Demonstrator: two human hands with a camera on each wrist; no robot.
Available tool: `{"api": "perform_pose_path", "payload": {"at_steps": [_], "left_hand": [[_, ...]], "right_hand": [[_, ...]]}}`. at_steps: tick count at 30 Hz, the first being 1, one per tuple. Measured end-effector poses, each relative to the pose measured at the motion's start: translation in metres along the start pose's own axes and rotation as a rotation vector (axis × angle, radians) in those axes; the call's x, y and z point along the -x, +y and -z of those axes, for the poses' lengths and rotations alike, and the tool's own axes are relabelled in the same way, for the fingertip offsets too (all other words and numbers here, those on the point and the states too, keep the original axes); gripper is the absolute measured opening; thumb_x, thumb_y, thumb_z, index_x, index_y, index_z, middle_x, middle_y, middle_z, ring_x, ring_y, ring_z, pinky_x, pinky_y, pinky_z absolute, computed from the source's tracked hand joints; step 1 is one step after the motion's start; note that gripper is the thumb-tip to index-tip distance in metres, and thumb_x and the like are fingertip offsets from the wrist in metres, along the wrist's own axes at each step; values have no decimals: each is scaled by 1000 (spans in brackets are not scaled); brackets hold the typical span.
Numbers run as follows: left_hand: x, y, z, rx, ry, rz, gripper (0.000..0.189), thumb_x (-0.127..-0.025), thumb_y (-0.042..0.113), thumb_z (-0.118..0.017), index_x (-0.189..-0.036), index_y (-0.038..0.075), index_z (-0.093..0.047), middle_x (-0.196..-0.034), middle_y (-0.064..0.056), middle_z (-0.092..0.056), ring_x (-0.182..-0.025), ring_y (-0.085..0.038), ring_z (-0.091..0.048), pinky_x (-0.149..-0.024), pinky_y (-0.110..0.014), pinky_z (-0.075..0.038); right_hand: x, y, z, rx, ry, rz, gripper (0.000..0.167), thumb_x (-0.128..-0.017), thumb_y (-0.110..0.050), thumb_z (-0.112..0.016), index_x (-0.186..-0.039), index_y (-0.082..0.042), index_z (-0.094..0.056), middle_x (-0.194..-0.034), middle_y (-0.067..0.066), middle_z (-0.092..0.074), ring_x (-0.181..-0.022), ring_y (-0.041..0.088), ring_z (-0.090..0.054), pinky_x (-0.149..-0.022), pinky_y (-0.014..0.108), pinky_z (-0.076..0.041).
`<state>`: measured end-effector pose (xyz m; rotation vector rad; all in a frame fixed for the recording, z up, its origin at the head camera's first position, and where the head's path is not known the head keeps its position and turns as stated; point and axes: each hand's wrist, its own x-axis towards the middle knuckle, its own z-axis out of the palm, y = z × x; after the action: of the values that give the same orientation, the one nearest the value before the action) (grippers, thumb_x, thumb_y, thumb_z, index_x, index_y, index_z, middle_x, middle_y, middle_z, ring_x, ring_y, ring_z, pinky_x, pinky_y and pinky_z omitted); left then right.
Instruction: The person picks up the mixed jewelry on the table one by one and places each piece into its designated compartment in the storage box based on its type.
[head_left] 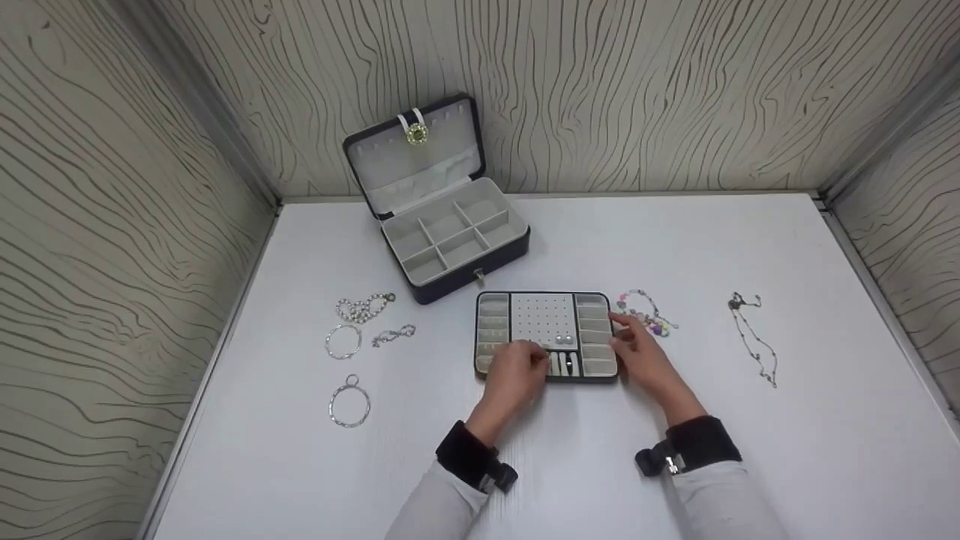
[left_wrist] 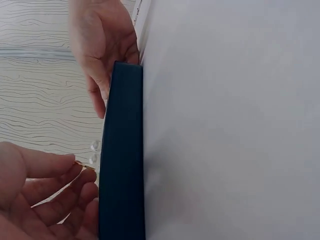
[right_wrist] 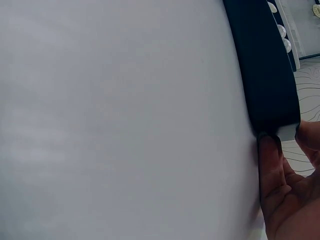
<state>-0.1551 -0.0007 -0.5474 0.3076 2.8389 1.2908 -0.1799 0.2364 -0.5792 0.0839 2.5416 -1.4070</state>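
A jewelry tray (head_left: 544, 315) with a dotted earring panel, side compartments and ring slots lies on the table. Over its front part, my left hand (head_left: 514, 375) pinches a small gold-coloured piece of jewelry (left_wrist: 86, 165) between thumb and finger; whether it is a ring or an earring is unclear. My right hand (head_left: 646, 360) grips the tray's right end, with thumb and fingers about the edge. Two pearl earrings (head_left: 564, 340) sit at the panel's lower right corner. In the left wrist view, the tray's dark side wall (left_wrist: 122, 150) stands between the hands.
Behind the tray stands an open jewelry box (head_left: 457, 259) with several compartments. Pearl strands (head_left: 364, 308), a small chain (head_left: 394, 335) and bangles (head_left: 349, 406) lie at left. A colourful charm bracelet (head_left: 643, 307) is beside the right hand, and a necklace (head_left: 756, 341) farther right.
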Motion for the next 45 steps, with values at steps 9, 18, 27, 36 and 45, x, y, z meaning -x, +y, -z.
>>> {"api": "perform_pose_path", "payload": {"at_steps": [9, 18, 27, 36, 45], "left_hand": [[-2, 1, -6, -50, -8, 5, 8, -83, 6, -69, -80, 10, -76, -80, 1, -71, -77, -15, -67, -69, -27, -53], [-7, 1, -9, -60, -56, 27, 29, -84, 5, -67, -58, 17, -64, -64, 10, -59, -64, -8, -55, -60, -27, -47], [-7, 2, -8, -119, -128, 49, 26, -91, 11, -65, -65, 15, -67, -70, 6, -57, -72, -13, -56, -68, -30, -49], [-9, 3, -9, -177, -147, 60, 26, -91, 11, -64, -65, 16, -67, -71, 5, -58, -76, -17, -59, -71, -32, -50], [-7, 2, -13, -182, -26, 31, 7, -87, 10, -71, -80, 11, -71, -74, 4, -61, -72, -14, -60, -64, -28, -50]], "right_hand": [[0, 0, 0, -6, 5, 10, 47, -104, -13, -45, -150, -11, -36, -126, 22, -50, -112, 36, -50, -94, 48, -41], [1, 0, -1, -5, 16, -1, 46, -104, -13, -45, -149, -12, -36, -124, 20, -51, -110, 34, -51, -92, 46, -41], [2, -1, -1, 7, 13, -4, 47, -104, -13, -45, -150, -12, -35, -124, 21, -50, -109, 34, -51, -91, 47, -41], [0, -1, -1, 21, 13, 10, 47, -104, -13, -44, -149, -11, -35, -123, 21, -50, -108, 35, -51, -93, 48, -40], [0, 0, -2, 27, 6, -16, 47, -105, -15, -44, -150, -13, -34, -124, 20, -50, -108, 34, -52, -88, 45, -42]]}}
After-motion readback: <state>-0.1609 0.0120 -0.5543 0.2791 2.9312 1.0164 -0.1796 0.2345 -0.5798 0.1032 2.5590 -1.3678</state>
